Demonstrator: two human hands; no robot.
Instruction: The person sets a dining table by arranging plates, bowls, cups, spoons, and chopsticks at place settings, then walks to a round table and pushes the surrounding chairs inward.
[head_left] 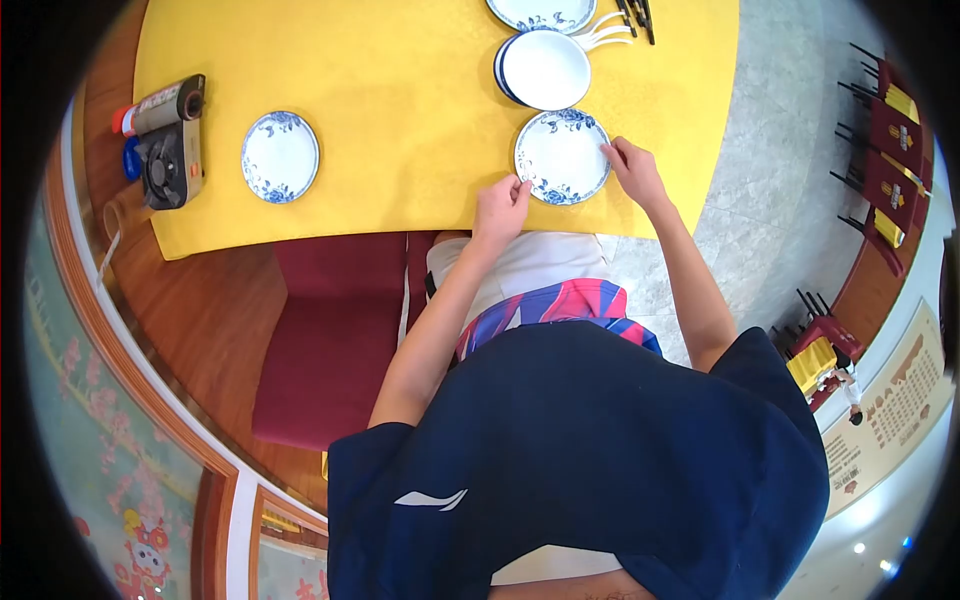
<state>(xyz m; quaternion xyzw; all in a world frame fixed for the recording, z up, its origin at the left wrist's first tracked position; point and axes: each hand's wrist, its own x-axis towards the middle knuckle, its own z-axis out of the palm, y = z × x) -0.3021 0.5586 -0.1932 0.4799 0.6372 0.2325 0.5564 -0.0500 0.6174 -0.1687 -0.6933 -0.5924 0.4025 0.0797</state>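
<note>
A white plate with blue flowers on its rim (563, 160) lies on the yellow tablecloth in front of me. My left hand (502, 210) is closed at the plate's lower left edge, thumb and fingers pinched on the rim. On the opposite side, my right hand (636, 172) grips the right rim between thumb and fingers. Just beyond the plate, a stack of white bowls with a dark blue outside (546, 70) sits very close to its far edge. White spoons (604, 33) lie beside the bowls.
Another flowered plate (280, 158) lies to the left, near a portable gas stove (171, 165) and a gas canister (160, 108). A further plate (545, 12) and black chopsticks (640, 18) are at the far side. A maroon chair (325, 350) stands left of me.
</note>
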